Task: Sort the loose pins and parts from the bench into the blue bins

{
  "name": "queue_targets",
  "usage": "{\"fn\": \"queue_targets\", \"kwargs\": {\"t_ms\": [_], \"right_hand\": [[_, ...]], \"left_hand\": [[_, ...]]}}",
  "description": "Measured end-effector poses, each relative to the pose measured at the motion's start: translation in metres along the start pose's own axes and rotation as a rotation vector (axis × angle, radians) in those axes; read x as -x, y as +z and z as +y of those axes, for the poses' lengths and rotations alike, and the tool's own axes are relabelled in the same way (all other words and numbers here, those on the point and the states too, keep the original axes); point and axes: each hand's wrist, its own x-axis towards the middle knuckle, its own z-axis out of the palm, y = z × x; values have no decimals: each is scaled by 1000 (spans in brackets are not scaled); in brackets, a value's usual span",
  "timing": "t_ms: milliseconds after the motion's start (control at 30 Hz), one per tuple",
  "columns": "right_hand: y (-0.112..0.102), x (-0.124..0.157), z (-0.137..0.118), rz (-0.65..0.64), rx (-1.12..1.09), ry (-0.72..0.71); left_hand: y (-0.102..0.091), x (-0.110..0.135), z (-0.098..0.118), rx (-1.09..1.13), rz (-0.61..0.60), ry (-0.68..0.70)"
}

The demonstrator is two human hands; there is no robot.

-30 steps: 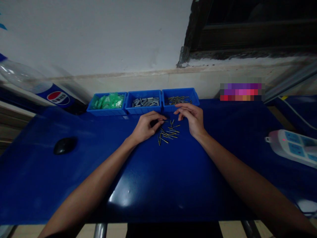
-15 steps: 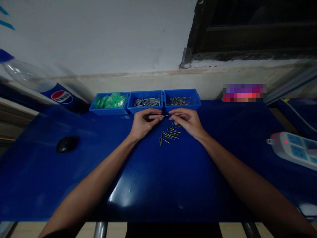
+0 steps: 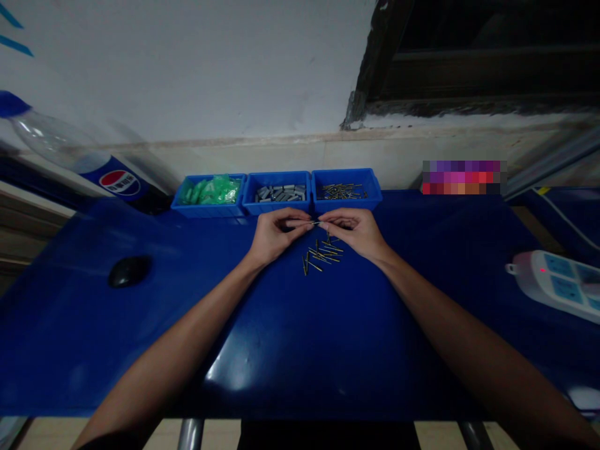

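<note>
Metal pin (image 3: 315, 223) is bridging left hand (image 3: 272, 236) and right hand (image 3: 360, 232), fingertips pinching both ends, toward the tabletop (image 3: 300, 350) far edge; loose pins (image 3: 319, 255) are lying just nearer the front edge.

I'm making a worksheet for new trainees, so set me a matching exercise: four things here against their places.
1. Thin metal pin
2. Grey pieces
3. Black mouse
4. White power strip

A. Middle blue bin
B. Far right of the view
C. Between left hand and right hand
D. Left side of the table

Pairs: 1-C, 2-A, 3-D, 4-B
</note>
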Motion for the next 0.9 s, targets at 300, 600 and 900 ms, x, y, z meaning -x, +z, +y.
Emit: {"fn": "queue_targets", "kwargs": {"t_ms": [300, 600, 900], "right_hand": [[0, 0, -1, 180, -3, -7], [-4, 0, -4, 310, 43, -30], [-4, 2, -7, 281, 44, -33]], "left_hand": [[-1, -1, 2, -150, -65, 77], [-4, -2, 15, -403, -375, 266], [-6, -3, 10, -438, -337, 266]]}}
